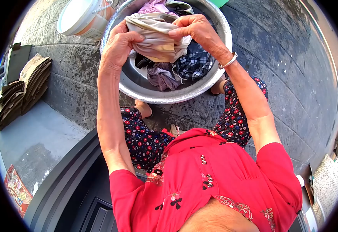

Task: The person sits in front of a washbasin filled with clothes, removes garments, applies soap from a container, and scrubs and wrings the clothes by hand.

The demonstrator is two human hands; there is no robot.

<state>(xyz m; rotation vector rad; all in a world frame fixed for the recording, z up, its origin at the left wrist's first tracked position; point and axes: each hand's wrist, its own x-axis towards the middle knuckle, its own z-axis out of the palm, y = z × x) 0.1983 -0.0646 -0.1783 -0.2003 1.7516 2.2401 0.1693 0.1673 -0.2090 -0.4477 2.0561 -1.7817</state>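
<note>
A bunched, light grey-beige cloth (155, 36) is stretched between my two hands above a large round metal basin (153, 96). My left hand (119, 42) pinches its left edge, thumb on top. On its right side my right hand (194, 33) grips the fabric between thumb and fingers; a silvery bangle circles that wrist. Below the cloth, a dark plaid garment (196, 62) and a greyish-purple cloth (163, 76) lie in the basin. A pink-purple cloth (154, 6) is at the far side.
A white bucket (82, 17) stands beyond the basin's left side. Folded cardboard (33, 79) leans at the far left. My feet and knees flank the basin's near side. Part of a green object (218, 2) shows at the top edge. Dark paving surrounds the basin.
</note>
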